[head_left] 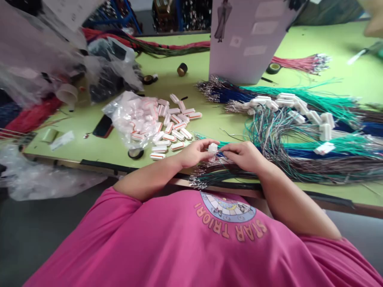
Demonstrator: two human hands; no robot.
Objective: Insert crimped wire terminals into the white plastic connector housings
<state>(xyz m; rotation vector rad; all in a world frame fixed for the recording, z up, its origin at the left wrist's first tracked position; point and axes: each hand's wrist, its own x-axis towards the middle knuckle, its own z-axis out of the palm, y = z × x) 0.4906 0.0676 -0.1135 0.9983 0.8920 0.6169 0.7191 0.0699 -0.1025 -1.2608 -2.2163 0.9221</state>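
Observation:
Between the fingertips of my left hand is a small white connector housing, held just above the table's front edge. My right hand pinches a thin wire close against the right side of that housing; whether its end sits inside, I cannot tell. Below both hands lies a bundle of dark and green wires with metal terminals at the left end. To the left of my left hand, several loose white housings with orange strips are scattered. Wired white housings rest on the wires to the right.
A plastic bag of housings lies left, near a phone and a tape roll. A pale upright box stands at the back. Green and blue wire bundles cover the right side. Part of another person shows top right.

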